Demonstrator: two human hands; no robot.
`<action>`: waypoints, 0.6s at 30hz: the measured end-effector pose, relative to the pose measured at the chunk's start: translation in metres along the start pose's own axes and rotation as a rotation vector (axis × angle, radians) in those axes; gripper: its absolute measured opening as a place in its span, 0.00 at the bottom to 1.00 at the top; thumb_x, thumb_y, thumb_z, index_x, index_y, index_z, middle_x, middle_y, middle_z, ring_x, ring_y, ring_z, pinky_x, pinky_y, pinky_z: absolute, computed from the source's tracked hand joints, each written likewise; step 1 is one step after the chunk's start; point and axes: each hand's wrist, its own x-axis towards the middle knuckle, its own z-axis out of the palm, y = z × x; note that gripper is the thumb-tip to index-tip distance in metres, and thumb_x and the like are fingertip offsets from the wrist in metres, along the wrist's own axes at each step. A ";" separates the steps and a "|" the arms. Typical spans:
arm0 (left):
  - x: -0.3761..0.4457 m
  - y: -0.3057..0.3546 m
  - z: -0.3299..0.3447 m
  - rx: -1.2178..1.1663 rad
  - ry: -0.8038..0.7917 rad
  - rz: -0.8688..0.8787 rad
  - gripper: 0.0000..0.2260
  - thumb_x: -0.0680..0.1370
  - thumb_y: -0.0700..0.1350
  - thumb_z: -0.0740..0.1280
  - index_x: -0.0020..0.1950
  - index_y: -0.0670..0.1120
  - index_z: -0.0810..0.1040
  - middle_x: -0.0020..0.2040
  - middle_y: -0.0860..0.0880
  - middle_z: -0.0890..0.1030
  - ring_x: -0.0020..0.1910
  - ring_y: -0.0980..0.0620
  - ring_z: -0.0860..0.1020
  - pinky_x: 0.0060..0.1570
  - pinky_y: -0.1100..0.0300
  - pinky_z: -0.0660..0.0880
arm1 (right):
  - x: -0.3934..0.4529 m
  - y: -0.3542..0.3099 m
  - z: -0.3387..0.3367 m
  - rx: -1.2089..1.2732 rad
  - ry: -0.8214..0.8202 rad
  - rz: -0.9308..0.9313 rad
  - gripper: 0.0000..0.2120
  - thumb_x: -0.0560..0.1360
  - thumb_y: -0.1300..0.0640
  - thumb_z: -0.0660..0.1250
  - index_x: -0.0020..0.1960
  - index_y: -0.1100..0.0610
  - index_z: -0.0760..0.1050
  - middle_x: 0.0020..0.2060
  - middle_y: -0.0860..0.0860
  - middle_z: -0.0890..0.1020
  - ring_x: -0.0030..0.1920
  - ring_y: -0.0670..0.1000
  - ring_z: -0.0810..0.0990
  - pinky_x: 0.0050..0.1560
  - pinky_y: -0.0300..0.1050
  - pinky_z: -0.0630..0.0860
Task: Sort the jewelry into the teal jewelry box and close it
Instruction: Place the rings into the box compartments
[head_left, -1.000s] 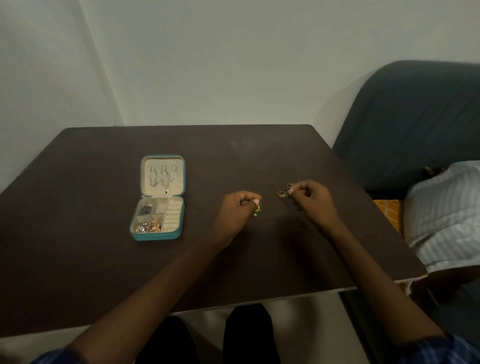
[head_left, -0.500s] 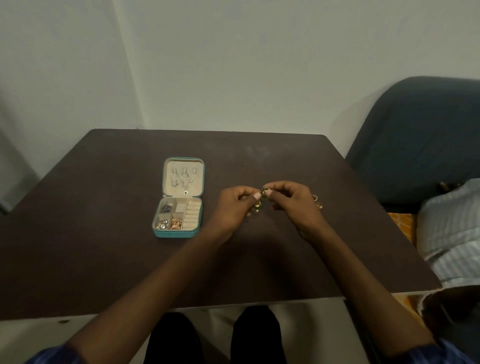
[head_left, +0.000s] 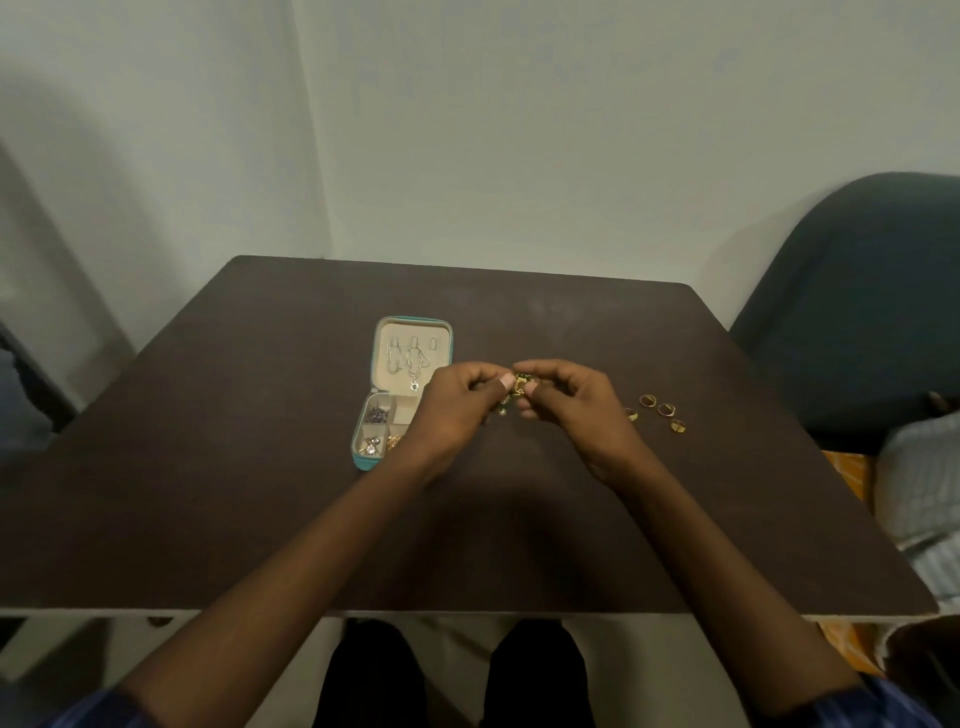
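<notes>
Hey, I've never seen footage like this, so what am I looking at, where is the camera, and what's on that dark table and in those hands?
There is no machine here: a person wears a wide-angle camera on the head, looking down at their own two bare hands. The left hand and the right hand meet above the dark brown table, both pinching one small gold and green jewelry piece. On the table, partly behind the left hand, lies an open teal jewelry box with a cream lining: silver chains hang in its lid, and small pieces sit in its compartments. To the right, four small gold rings lie loose on the table. A dark blue chair stands beside it.
</notes>
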 end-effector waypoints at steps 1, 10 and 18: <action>-0.001 0.000 -0.002 0.001 -0.003 0.001 0.05 0.77 0.42 0.66 0.46 0.48 0.81 0.37 0.46 0.80 0.34 0.55 0.74 0.33 0.63 0.71 | 0.001 -0.001 0.002 0.035 0.005 0.012 0.10 0.76 0.69 0.62 0.56 0.62 0.77 0.41 0.56 0.81 0.39 0.46 0.81 0.44 0.39 0.80; -0.004 -0.003 -0.016 0.063 -0.055 -0.003 0.05 0.76 0.41 0.67 0.48 0.48 0.81 0.38 0.48 0.81 0.35 0.57 0.75 0.33 0.63 0.70 | 0.005 -0.003 0.013 0.124 0.009 0.060 0.07 0.75 0.71 0.63 0.47 0.61 0.76 0.38 0.58 0.82 0.36 0.49 0.82 0.40 0.41 0.81; -0.005 -0.004 -0.017 0.128 -0.031 0.030 0.05 0.77 0.42 0.66 0.49 0.47 0.82 0.37 0.50 0.81 0.35 0.58 0.74 0.33 0.64 0.71 | 0.004 -0.002 0.014 0.110 0.000 0.027 0.11 0.75 0.67 0.65 0.58 0.60 0.75 0.42 0.59 0.82 0.38 0.49 0.82 0.41 0.41 0.81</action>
